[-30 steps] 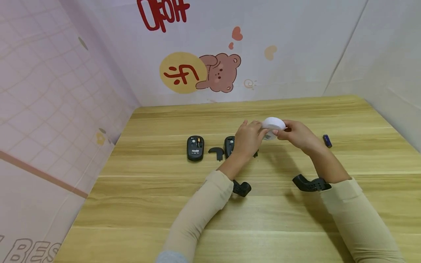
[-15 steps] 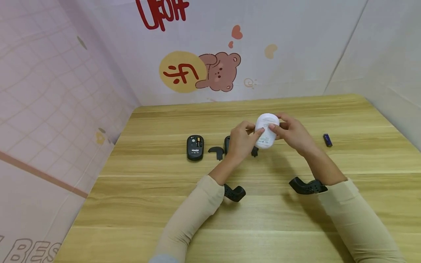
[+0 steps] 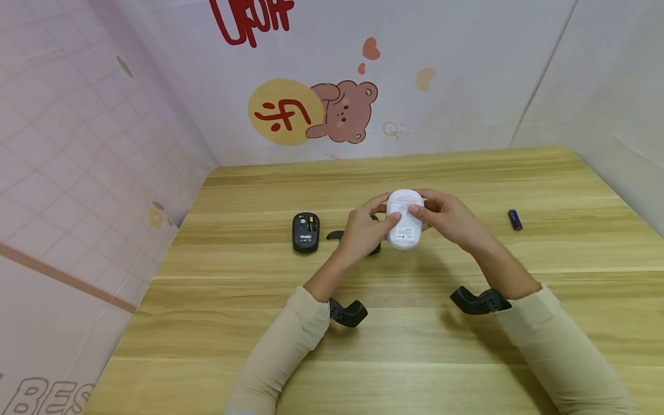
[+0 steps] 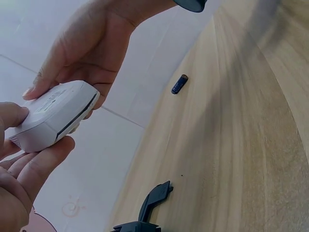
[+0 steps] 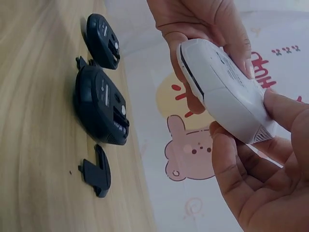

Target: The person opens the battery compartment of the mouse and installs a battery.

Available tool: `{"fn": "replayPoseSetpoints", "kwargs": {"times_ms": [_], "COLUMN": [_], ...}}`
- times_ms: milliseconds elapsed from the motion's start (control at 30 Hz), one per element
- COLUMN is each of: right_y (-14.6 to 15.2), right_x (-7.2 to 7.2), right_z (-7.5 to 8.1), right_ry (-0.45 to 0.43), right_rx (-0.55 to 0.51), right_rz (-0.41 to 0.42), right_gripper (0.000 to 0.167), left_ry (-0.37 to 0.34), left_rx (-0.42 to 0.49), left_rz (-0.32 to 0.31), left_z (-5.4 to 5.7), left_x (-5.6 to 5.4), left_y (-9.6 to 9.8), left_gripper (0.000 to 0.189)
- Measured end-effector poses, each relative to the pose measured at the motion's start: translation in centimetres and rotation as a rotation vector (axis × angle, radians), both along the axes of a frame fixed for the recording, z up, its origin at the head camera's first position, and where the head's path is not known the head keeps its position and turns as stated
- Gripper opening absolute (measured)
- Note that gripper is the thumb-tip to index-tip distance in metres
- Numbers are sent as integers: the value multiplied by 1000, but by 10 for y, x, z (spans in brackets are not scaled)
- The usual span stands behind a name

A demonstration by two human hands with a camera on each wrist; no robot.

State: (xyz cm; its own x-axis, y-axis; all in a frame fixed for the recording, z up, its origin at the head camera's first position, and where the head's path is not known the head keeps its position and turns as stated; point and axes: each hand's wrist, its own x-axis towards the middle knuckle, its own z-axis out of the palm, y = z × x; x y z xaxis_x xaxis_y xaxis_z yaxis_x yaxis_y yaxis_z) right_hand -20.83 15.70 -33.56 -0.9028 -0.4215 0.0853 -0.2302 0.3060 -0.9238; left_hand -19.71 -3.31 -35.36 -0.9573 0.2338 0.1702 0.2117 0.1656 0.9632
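Note:
A white oval device (image 3: 404, 235), flat on one face with a printed label, is held up off the table between both hands. My left hand (image 3: 359, 231) pinches its left side, with the thumb on the labelled face. My right hand (image 3: 447, 220) grips the opposite side, its thumb also on that face. In the left wrist view a thin dark slit runs along the rim of the device (image 4: 60, 108). Ridged lines mark one end of the device (image 5: 236, 96) in the right wrist view. The face turned away cannot be seen.
Two black computer mice lie underside up: one mouse (image 3: 305, 233) with a battery inside, another mouse (image 5: 101, 104) mostly behind my left hand in the head view. Black battery covers (image 5: 98, 170) lie beside them. A blue battery (image 3: 515, 219) rests at the right. Walls enclose the table (image 3: 415, 346).
The white device has swung from nearly edge-on to labelled face toward the head camera. Both hands have shifted left with it, and more of the second mouse is covered.

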Motion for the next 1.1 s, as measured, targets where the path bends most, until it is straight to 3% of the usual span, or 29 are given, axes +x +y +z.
{"fn": "replayPoseSetpoints", "kwargs": {"times_ms": [167, 400, 633, 867, 1100], "right_y": [-2, -6, -7, -6, -5], "right_x": [3, 7, 9, 10, 10], "right_z": [1, 5, 8, 10, 14], "right_ry": [3, 31, 37, 27, 26], "right_rx": [-6, -46, -45, -27, -12], "right_rz": [35, 69, 37, 17, 8], "right_gripper": [51, 58, 54, 52, 50], "left_ry": [-16, -43, -36, -5, -55], "left_rx": [10, -3, 17, 3, 11], "left_rz": [-13, -29, -21, -8, -12], "left_z": [4, 37, 13, 10, 12], "left_x": [2, 25, 8, 7, 6], "left_y": [-5, -9, -7, -5, -4], "left_gripper": [46, 44, 46, 45, 48]}}
